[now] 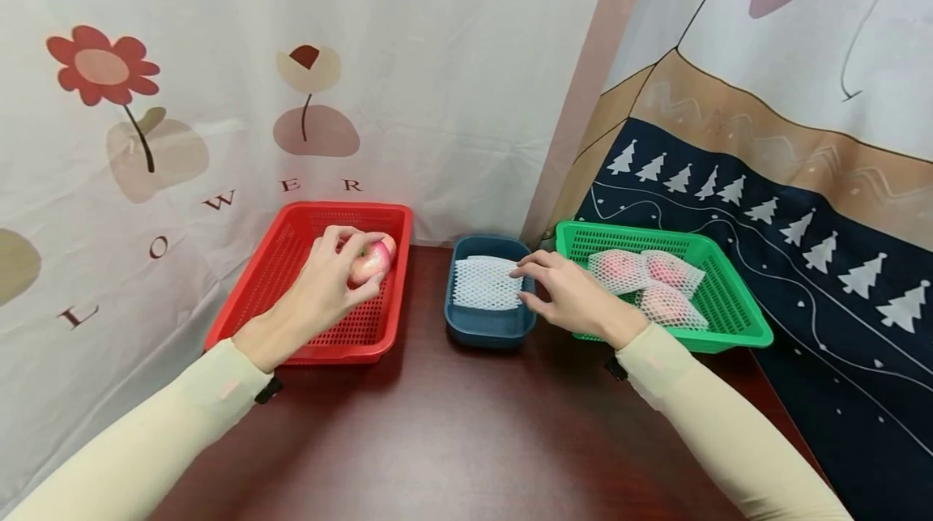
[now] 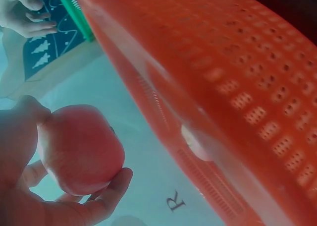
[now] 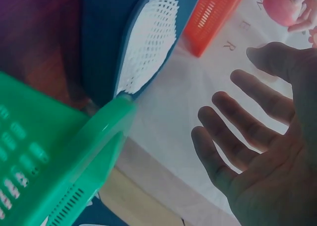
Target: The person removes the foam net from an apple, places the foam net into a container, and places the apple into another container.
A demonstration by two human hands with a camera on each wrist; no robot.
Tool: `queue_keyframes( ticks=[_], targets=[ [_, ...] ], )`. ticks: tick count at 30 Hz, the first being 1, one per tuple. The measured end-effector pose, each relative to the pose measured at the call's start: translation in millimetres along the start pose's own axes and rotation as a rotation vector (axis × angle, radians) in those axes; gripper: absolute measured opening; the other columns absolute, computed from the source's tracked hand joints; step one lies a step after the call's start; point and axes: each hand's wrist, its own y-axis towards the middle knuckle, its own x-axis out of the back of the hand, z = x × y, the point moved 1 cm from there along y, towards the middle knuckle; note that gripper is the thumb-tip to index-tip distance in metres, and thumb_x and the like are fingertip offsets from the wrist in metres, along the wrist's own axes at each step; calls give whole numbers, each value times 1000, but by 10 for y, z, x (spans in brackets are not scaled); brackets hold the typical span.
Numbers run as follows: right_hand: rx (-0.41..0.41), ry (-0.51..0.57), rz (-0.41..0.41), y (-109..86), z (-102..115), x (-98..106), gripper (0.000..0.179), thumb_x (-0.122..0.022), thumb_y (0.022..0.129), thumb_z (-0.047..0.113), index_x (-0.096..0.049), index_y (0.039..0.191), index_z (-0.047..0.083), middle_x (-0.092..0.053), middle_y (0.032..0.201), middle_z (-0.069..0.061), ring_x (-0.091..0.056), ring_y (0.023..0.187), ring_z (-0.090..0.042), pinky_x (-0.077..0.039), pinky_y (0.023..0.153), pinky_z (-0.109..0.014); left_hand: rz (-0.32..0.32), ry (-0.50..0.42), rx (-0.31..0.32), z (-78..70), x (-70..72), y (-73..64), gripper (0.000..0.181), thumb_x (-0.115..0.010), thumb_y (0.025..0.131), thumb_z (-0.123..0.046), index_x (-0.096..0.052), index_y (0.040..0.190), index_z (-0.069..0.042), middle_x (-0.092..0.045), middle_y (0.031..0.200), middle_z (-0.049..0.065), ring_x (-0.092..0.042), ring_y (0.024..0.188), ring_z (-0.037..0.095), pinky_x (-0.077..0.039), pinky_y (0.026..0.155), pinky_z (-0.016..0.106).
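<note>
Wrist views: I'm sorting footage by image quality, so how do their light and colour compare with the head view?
Head view: brightly lit, with soft glare on the table; left wrist view: a teal cast over the curtain; right wrist view: dimmer, the right hand dark against the paler curtain, a purplish tint in the top left corner.

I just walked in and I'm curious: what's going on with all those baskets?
A person is handling round pink fruit. Their left hand holds one fruit over the red basket, where another fruit shows. Their right hand is open and holds nothing, at the edge of the blue container with white foam netting in it. In the green basket on the right, three fruits already sit inside white nets. The held fruit has no net on it.
</note>
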Motion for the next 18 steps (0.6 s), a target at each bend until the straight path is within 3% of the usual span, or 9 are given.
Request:
queue_keyframes(
  ticks=[18],
  targets=[
    [-62,21,-35,-146,-240,50,37,-84,109,21,-80,144,11,-74,153,-16,-71,143,-40,-62,120,-61,51,30,100,313,83,72,64,-82,100,-10,-60,160,-10,-50,154,32,-53,132,54,-56,99,66]
  ],
)
